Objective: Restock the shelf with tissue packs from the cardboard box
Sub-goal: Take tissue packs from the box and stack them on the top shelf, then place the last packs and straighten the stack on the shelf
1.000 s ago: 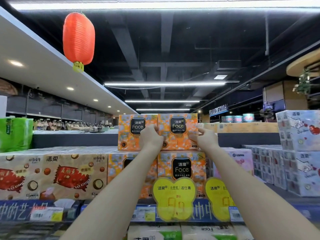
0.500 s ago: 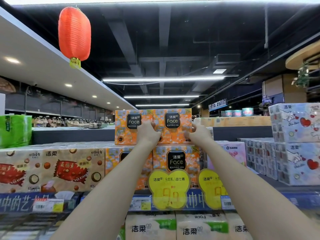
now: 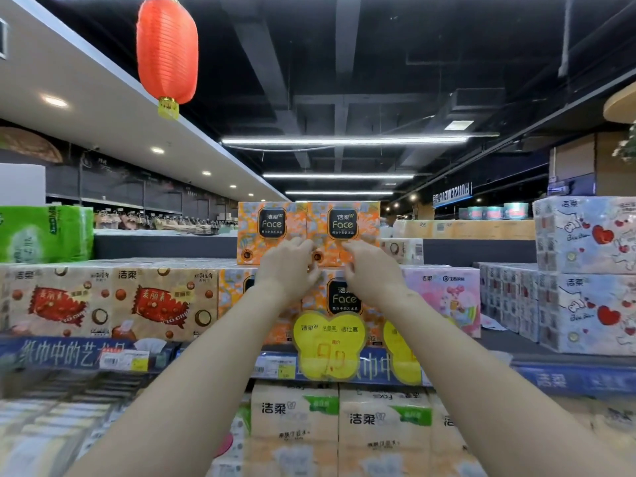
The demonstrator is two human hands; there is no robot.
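Observation:
An orange "Face" tissue pack stands on top of the same orange packs on the upper shelf, straight ahead. My left hand and my right hand hover close together in front of its lower edge. Their fingers are loosely bent and apart, with the tips touching the pack's front, and neither hand grips anything. The cardboard box is out of view.
Brown chocolate-print tissue packs fill the shelf to the left, with a green pack above them. Pink and heart-print packs stand to the right. Yellow price tags hang on the shelf edge. A red lantern hangs overhead.
Both hands have left the sides of the top orange pack and moved inward and down to its lower front. The pack stays in place on the stack.

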